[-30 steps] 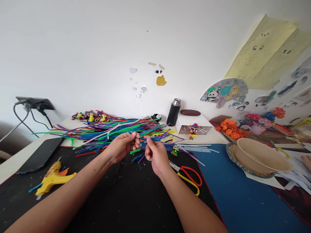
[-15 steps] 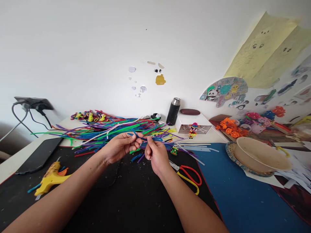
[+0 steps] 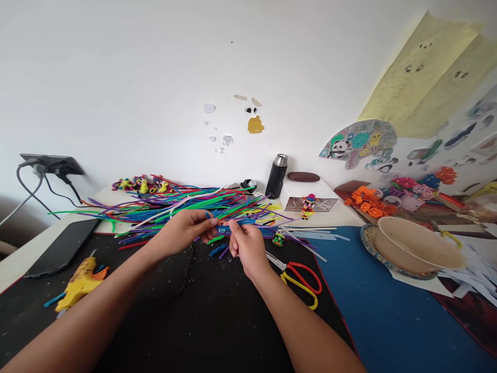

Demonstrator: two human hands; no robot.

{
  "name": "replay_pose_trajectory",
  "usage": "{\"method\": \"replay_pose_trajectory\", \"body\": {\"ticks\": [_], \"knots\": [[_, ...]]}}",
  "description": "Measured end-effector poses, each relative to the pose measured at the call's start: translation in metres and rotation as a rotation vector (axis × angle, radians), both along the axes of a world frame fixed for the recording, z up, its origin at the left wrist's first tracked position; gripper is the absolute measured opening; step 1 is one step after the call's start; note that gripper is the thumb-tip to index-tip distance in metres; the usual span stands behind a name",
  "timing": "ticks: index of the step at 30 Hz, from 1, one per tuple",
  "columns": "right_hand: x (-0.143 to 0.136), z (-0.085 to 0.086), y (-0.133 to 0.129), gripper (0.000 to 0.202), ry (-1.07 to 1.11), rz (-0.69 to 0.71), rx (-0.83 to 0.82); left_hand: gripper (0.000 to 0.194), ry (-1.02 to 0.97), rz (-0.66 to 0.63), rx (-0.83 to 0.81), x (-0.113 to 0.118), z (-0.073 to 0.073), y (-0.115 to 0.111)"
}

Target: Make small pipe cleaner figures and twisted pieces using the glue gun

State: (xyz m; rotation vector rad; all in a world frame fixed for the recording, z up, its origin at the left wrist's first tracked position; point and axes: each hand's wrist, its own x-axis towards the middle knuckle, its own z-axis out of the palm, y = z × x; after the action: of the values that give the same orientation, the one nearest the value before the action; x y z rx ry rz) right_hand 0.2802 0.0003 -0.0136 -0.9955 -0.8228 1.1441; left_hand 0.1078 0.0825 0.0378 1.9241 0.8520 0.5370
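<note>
"Blue fuzzy wire, that's what the fingers are busy with, right?"

"Yes, a blue pipe cleaner, held up between the two hands, over the far edge of the black mat."

"What has just changed?"

"Mostly the left hand. Half a second ago its fingers are fanned and the palm partly shows; now it is rolled over, with more of its back in view and the wrist lifted. The right hand stays almost where it is, and the gap between the fingertips looks a little wider."

"And what does that mean for the work?"

"My reading is that the left does the turning while the right steadies, so the wire is partway through being bent or twisted. I can't make out the exact fold."

"How are the hands set?"

"Left thumb and fingertips are pinched together on the wire, with short blue ends poking up above them. On the right, the thumb presses down over a curled forefinger, clamping it too."

"So where does the wire lie from each hand?"

"Its looped part sticks out just beyond the right thumb; the short ends rise at the left fingertips. Behind it spreads the pile of pipe cleaners. Below the hands lies a small blue bundle, and the scissors rest just beside the right wrist, untouched."
</note>
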Motion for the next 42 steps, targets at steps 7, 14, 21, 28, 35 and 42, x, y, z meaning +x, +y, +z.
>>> {"method": "replay_pose_trajectory", "body": {"ticks": [7,14,21,28,35,42], "knots": [[0.0,-0.007,0.001,0.055,-0.147,-0.001,0.006,0.041,0.367,-0.102,0.292,0.005,0.012,-0.011],[0.0,-0.009,0.0,0.052,-0.243,0.004,0.021,0.033,0.499,-0.262,0.344,0.008,0.023,-0.014],[0.001,-0.001,-0.004,0.048,-0.304,0.046,-0.005,0.029,0.532,-0.311,0.144,0.011,0.009,-0.012],[0.002,-0.005,-0.003,0.044,-0.269,0.049,-0.014,0.035,0.377,-0.337,-0.139,0.018,0.001,-0.02],[0.002,-0.006,-0.001,0.049,-0.131,0.074,-0.027,0.042,0.321,-0.29,-0.071,0.018,0.001,-0.021],[-0.001,-0.012,0.0,0.045,-0.186,0.11,-0.024,0.052,0.295,-0.269,-0.078,0.015,0.008,-0.017]]}}
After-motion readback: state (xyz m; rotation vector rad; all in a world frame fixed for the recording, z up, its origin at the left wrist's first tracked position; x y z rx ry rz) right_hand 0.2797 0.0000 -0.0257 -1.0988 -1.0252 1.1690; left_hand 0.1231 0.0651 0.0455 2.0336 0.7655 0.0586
